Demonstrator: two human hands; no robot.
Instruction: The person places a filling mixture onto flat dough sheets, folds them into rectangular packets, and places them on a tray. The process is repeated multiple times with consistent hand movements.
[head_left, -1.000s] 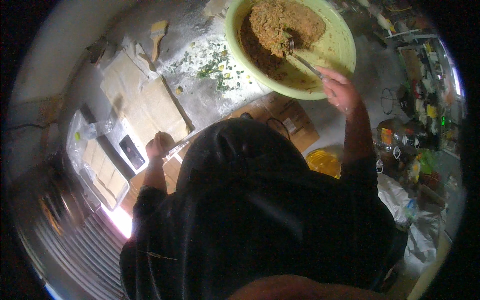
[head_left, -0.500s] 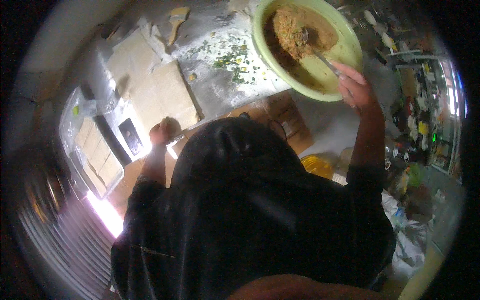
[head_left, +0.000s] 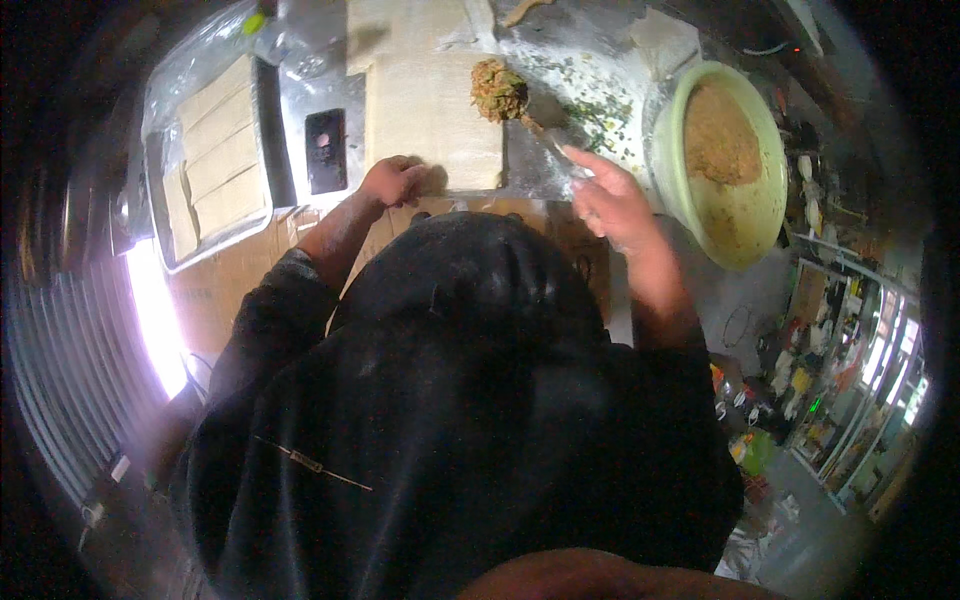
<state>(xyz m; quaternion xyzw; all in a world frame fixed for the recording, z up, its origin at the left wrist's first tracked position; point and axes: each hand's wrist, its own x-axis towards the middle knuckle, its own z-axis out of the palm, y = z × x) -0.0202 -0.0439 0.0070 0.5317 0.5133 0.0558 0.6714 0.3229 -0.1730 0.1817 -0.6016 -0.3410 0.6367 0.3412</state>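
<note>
Right fingers are pinching a slim spoon, brown filling beyond. Left fingers are curling by the floury tabletop's near edge.

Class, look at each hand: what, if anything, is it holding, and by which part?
The right hand holds a filling-loaded spoon by its handle. The left hand is at the dough sheet's near edge; whether it grips cannot be told.

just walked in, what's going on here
A person's right hand holds a utensil loaded with brownish mixture over the right side of a dough sheet. The left hand is at the sheet's near edge; whether it grips anything is unclear. More mixture sits in the bowl to the right. A phone and a tray of dough pieces lie left.
</note>
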